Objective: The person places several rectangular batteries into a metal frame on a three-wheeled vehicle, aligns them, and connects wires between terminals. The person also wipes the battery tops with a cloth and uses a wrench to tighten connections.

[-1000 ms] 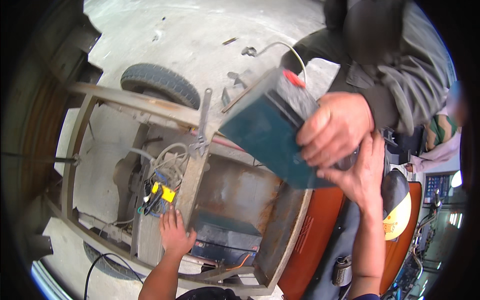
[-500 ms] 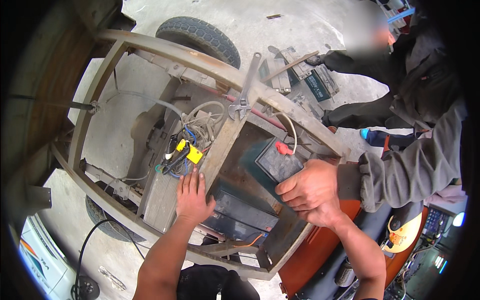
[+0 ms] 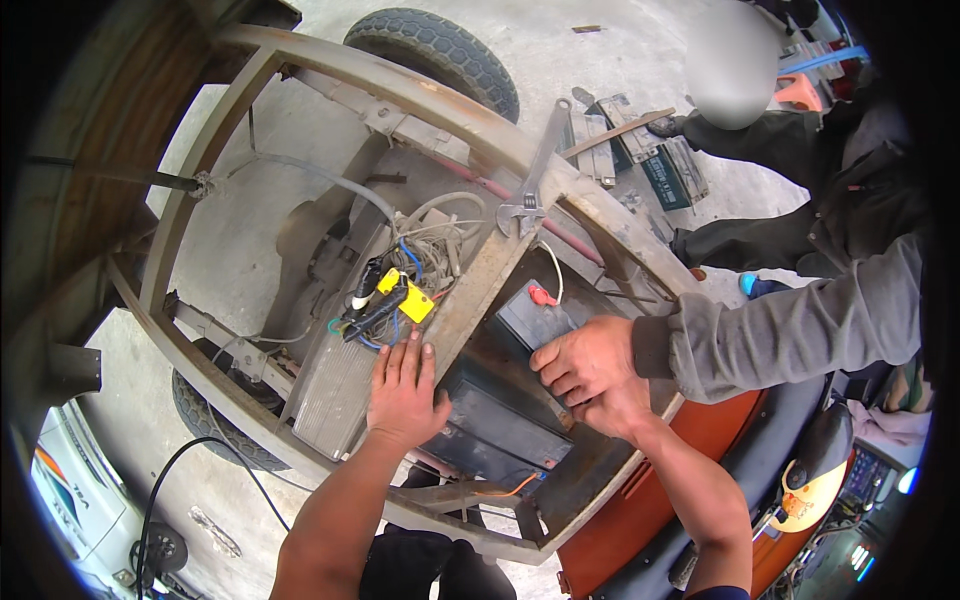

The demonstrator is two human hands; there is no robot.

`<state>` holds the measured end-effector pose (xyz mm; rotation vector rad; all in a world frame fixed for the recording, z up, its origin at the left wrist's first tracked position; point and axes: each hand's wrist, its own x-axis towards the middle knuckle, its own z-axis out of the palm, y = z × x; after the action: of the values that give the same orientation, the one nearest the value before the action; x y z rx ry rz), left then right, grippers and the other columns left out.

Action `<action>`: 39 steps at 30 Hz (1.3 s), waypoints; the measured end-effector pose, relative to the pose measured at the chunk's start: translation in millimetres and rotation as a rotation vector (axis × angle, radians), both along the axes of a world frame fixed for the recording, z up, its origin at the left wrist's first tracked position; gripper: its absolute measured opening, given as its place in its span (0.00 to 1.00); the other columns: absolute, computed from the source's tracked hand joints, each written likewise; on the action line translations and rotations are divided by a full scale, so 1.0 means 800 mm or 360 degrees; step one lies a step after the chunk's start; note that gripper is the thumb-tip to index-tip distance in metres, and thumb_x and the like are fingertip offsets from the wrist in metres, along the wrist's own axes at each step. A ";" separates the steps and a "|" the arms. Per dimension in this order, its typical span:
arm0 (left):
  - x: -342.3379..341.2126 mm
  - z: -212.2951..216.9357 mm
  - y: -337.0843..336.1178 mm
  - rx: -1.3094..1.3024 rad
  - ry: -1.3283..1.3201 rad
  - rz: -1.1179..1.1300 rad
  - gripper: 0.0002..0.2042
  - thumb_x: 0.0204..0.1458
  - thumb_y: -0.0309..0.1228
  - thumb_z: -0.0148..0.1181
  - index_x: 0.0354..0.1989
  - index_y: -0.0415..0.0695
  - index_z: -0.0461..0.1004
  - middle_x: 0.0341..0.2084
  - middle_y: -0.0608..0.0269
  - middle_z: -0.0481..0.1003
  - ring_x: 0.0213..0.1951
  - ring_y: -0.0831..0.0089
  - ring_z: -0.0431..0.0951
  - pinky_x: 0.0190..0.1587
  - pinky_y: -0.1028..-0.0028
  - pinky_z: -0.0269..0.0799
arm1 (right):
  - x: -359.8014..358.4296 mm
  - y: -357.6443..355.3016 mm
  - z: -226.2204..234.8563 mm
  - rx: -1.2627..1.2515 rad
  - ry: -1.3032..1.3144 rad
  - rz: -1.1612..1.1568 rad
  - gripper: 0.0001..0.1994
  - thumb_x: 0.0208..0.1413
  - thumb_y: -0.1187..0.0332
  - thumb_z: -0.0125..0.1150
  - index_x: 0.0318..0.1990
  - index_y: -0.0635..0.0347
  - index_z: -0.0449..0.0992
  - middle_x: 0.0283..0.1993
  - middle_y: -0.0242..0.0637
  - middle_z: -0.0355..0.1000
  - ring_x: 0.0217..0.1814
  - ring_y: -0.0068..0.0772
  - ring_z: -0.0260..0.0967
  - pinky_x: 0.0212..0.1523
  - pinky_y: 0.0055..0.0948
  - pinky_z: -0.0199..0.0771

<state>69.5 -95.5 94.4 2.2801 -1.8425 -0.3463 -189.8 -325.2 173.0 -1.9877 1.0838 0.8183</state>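
My left hand (image 3: 405,400) lies flat, fingers stretched, on the edge of a grey finned metal box (image 3: 330,400). Just beyond its fingertips sit a yellow connector (image 3: 405,297) and taped black wires. My right hand (image 3: 612,408) is closed at the near end of a dark battery (image 3: 535,312) with a red terminal cap; its fingers are partly hidden. Another person's hand (image 3: 590,355), in a grey sleeve, grips the same battery right above mine. The battery is tilted inside a metal compartment. Other dark batteries (image 3: 500,430) stand beside it, nearer me.
An adjustable wrench (image 3: 535,185) rests on the rusty frame (image 3: 450,110). A wire bundle (image 3: 440,245) lies by the finned box. Several old batteries (image 3: 672,175) and a wheel (image 3: 440,60) are beyond the frame. The other person (image 3: 800,220) is at the right.
The battery has gone lower into the compartment, with my right hand and the other person's hand moving along. My left hand stays by the finned box. The whole view has shifted slightly.
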 end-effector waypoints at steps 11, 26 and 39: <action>-0.001 -0.002 0.000 -0.0034 0.0078 0.0036 0.42 0.49 0.41 0.65 0.72 0.34 0.60 0.73 0.35 0.60 0.70 0.41 0.64 0.76 0.39 0.51 | 0.008 0.039 -0.077 -0.0272 0.0055 -0.0073 0.44 0.40 0.58 0.83 0.64 0.66 0.64 0.62 0.54 0.68 0.67 0.56 0.69 0.62 0.50 0.75; -0.005 -0.009 0.000 0.0078 -0.0098 -0.0013 0.46 0.47 0.41 0.67 0.73 0.30 0.55 0.74 0.29 0.55 0.72 0.35 0.59 0.77 0.36 0.47 | -0.001 0.080 -0.117 -0.0351 -0.0125 -0.0263 0.39 0.42 0.60 0.79 0.59 0.69 0.65 0.56 0.55 0.68 0.64 0.59 0.67 0.60 0.54 0.76; -0.003 -0.010 0.005 0.0028 -0.0119 -0.0020 0.49 0.45 0.35 0.69 0.76 0.33 0.52 0.76 0.34 0.54 0.73 0.34 0.57 0.76 0.36 0.48 | -0.100 -0.015 -0.171 -0.0228 -0.0509 -0.0164 0.20 0.63 0.69 0.58 0.63 0.57 0.77 0.64 0.46 0.76 0.68 0.50 0.73 0.64 0.43 0.76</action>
<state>66.9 -91.6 86.2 2.3241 -1.8970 -0.2843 -269.6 -337.3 36.2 -2.0733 1.0677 0.3601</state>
